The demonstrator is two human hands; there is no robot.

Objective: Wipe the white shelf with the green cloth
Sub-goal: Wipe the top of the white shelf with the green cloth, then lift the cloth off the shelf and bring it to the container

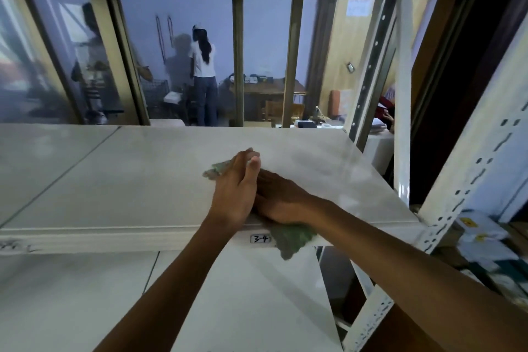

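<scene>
The white shelf (148,180) spans the view at chest height, its front lip carrying a small label "3-4" (260,238). The green cloth (294,238) lies on the shelf near the front right. One end droops over the front edge and the other end pokes out past my fingers. My right hand (283,200) lies flat on the cloth, palm down, at the front edge. My left hand (235,188) reaches in from the left and presses on the cloth's far end, overlapping the fingers of my right hand. Most of the cloth is hidden under both hands.
White perforated uprights (445,226) stand at the right end of the shelf, with boxes (483,240) stacked beyond them. A lower white shelf (85,300) sits beneath and another shelf is overhead. Behind the shelf is a window (177,54); a person (203,74) stands in the far room.
</scene>
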